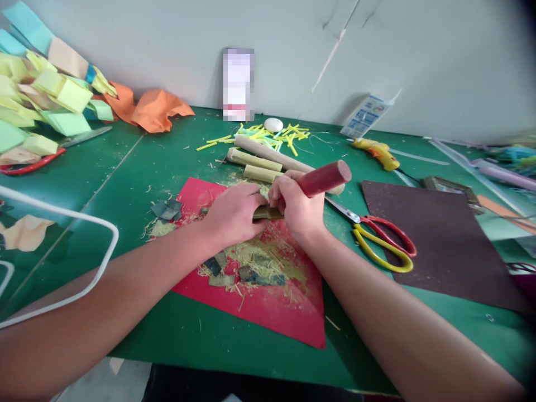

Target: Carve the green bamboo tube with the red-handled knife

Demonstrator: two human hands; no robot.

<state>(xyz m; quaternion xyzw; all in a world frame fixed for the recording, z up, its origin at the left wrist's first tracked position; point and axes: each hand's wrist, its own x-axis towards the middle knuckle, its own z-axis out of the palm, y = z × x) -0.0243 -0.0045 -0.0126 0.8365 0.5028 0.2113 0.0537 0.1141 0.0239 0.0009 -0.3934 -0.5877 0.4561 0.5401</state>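
Observation:
My left hand [234,212] is wrapped round one end of a short, dark olive piece of bamboo [268,213], held level over a red sheet [307,329]. In my right hand [300,209] is a tool with a thick, round red handle [325,178] that points up and to the right. Its working end is hidden by my fingers, close against the bamboo. Pale shavings [268,254] and dark flat chips [270,278] litter the sheet below. Just beyond my hands lie two pale bamboo lengths, one nearer [262,173] and one farther [256,160].
A long wooden stick [287,161] lies behind the bamboo. Scissors [383,240] and a brown board [435,245] are at right, a yellow glue gun [377,153] behind them. Folded papers [54,95] crowd the left. A phone [238,84] leans on the wall; a white frame [113,234] crosses the left.

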